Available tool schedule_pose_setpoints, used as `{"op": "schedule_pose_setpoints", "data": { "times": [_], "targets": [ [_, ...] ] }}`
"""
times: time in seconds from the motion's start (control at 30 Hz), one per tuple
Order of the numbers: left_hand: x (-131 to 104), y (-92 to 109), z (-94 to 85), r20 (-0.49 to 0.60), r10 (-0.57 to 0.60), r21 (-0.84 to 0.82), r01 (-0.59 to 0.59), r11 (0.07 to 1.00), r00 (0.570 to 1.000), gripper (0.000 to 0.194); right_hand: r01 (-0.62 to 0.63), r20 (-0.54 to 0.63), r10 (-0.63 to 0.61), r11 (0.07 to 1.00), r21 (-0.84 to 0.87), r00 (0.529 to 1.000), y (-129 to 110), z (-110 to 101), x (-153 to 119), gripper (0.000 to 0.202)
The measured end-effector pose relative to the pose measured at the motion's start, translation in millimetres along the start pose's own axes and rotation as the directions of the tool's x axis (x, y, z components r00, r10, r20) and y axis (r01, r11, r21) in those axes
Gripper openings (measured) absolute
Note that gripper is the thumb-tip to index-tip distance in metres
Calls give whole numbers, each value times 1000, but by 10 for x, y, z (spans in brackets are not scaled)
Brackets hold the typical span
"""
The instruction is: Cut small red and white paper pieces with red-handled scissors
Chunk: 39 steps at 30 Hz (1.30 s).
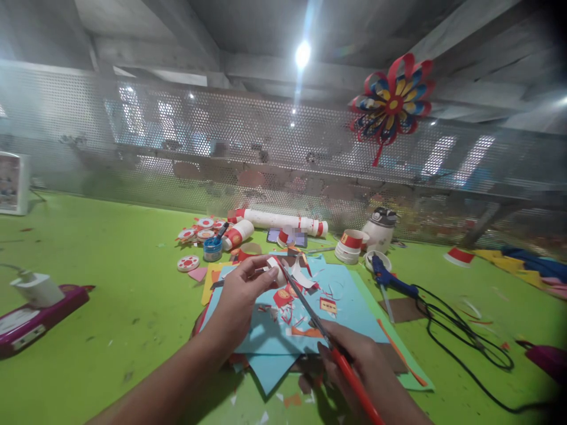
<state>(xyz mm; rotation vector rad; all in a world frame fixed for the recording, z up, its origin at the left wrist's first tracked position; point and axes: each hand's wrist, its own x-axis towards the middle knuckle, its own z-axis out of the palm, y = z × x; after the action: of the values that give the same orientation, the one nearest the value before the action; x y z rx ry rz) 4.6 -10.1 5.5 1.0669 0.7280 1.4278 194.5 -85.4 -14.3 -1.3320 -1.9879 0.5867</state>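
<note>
My left hand point(243, 289) pinches a small white and red paper piece point(277, 271) above the blue paper sheets point(349, 283). My right hand point(354, 354) is closed round the red handles of a pair of scissors point(315, 319). The long blades point up and left, their tips at the held piece; whether they touch it is hard to tell. Red and white paper scraps point(286, 298) lie on the blue sheet under the blades, with a curled white strip point(303, 277) just right of the held piece.
A blue glue gun point(390, 277) with a black cord lies right on the green table point(146, 319). Behind the sheets are a blue jar point(212, 250), white and red paper cups point(349, 245), a long white tube point(279, 220) and a phone. A purple power strip point(44, 321) sits left.
</note>
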Motion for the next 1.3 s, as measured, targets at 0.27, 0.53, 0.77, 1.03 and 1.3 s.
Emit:
{"op": "schedule_pose_setpoints", "data": {
  "times": [0.27,0.53,0.77,1.03,1.3],
  "targets": [
    [-8,-11,4,9,11,-4,-11,1000,1000,28,-26,47,20,992,123,999,-7,16,-6,27],
    [1,-31,-6,-11,9,15,-9,1000,1000,30,-54,37,50,993,104,998,-89,-10,-3,20],
    [-6,-33,-2,-8,5,-8,-5,1000,1000,31,-52,31,50,996,72,998,-135,-14,-21,18],
    [1,-55,0,-14,8,-51,-9,999,1000,35,-19,16,19,1000,17,1000,-96,-15,-27,22],
    [-15,-25,30,3,26,-41,-26,999,1000,32,-76,13,76,997,6,997,-122,-5,-45,20]
  ]
}}
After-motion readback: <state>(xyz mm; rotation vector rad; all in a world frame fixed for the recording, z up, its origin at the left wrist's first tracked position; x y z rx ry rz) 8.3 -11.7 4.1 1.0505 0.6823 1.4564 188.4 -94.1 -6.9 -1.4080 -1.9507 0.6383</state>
